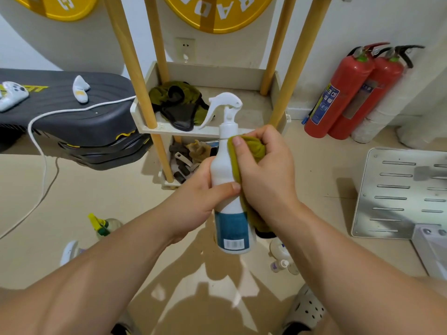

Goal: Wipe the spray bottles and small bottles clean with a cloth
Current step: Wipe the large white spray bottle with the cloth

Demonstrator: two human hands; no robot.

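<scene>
Left hand [205, 189] grips spray bottle [228, 180] upright; right hand [263, 170] holds cloth [251, 147] bunched against its 3 o'clock side. Best: rotate bottle, wipe neck downward.

A cream shelf unit [212, 77] on slanted wooden posts [135, 76] stands at 12 o'clock. Its upper tray holds a crumpled heap of green and black fabric [179, 102], and the lower tray holds small dark odds and ends [183, 163]. Behind it are a wall socket [185, 48] and a yellow round sign [217, 13]. At 2 o'clock two red fire extinguishers [346, 93] lean against the white wall. At 10 o'clock a black bench [79, 122] carries a white game controller [12, 94], and a white cable [45, 170] runs down off it to the floor. A slotted metal plate [391, 192] lies at 3 o'clock, and a grey perforated clog [307, 310] at 5 o'clock.
</scene>
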